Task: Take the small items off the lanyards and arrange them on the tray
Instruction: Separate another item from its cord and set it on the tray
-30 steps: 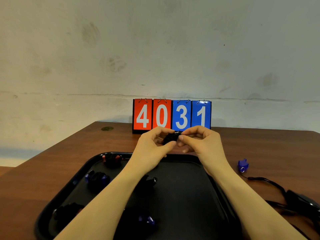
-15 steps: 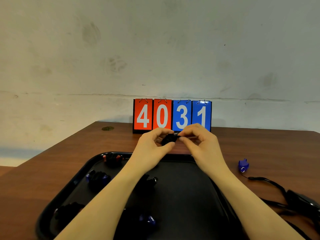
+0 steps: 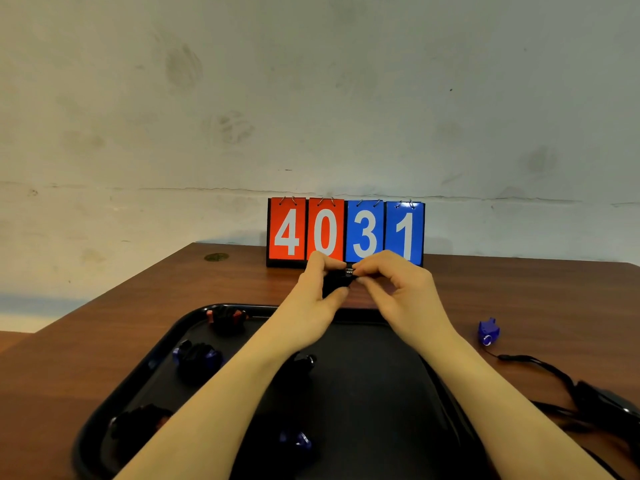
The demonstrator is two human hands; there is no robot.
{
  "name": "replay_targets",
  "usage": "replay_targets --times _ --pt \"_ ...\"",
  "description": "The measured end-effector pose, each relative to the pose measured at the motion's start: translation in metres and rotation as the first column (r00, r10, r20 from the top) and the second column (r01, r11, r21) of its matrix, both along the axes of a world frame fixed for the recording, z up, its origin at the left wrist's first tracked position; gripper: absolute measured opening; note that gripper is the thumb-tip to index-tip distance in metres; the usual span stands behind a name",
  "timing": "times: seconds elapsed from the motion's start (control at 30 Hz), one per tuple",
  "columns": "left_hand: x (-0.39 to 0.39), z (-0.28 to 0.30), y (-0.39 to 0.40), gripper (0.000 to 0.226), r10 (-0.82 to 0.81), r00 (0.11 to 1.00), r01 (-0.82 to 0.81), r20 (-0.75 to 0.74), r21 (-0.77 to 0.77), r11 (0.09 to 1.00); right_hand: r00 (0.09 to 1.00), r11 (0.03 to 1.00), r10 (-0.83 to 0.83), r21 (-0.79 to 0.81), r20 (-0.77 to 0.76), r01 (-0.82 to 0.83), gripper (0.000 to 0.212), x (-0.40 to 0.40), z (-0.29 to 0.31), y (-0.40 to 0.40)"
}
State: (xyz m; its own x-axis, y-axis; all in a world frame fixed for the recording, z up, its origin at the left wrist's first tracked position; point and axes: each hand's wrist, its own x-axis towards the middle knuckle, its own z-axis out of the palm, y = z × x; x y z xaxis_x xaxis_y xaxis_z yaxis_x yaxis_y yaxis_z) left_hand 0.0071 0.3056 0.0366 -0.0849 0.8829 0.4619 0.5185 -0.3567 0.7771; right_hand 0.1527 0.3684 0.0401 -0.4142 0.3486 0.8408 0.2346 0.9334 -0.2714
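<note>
Above the far edge of the black tray (image 3: 114, 396), my left hand (image 3: 311, 299) grips a small black item (image 3: 334, 284). My right hand (image 3: 401, 292) pinches the metal ring (image 3: 349, 271) at its top. Several small items lie on the tray: a black and red one (image 3: 227, 317) at the back, a black and blue one (image 3: 197, 356) on the left, a black one (image 3: 303, 363) between my forearms, a dark one (image 3: 136, 424) at the front left and a blue one (image 3: 296, 441) near the front. A blue item (image 3: 488, 331) on a black lanyard (image 3: 540, 365) lies on the table to the right.
A scoreboard (image 3: 345, 232) reading 4031 stands at the back of the brown wooden table (image 3: 519, 292), against a pale wall. More black lanyards (image 3: 602, 403) are heaped at the right edge. A round metal cap (image 3: 216, 257) sits in the table's back left.
Both hands have risen a little with the black item. My right fingers have shifted from covering its side to pinching the ring at its top.
</note>
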Motion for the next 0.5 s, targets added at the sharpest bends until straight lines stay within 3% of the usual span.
replay_targets --times 0.17,0.5 --pt "0.0047 0.0025 0.0014 0.027 -0.033 0.986 0.031 0.163 0.014 0.999 0.999 0.999 0.028 0.036 -0.028 -0.027 0.014 -0.0017 0.0021 -0.0024" --pt "0.0078 0.0091 0.0007 0.015 0.013 0.943 -0.022 0.334 0.022 1.000 0.999 0.998 0.036 0.041 0.018 -0.037 0.015 -0.0063 -0.0020 -0.0041"
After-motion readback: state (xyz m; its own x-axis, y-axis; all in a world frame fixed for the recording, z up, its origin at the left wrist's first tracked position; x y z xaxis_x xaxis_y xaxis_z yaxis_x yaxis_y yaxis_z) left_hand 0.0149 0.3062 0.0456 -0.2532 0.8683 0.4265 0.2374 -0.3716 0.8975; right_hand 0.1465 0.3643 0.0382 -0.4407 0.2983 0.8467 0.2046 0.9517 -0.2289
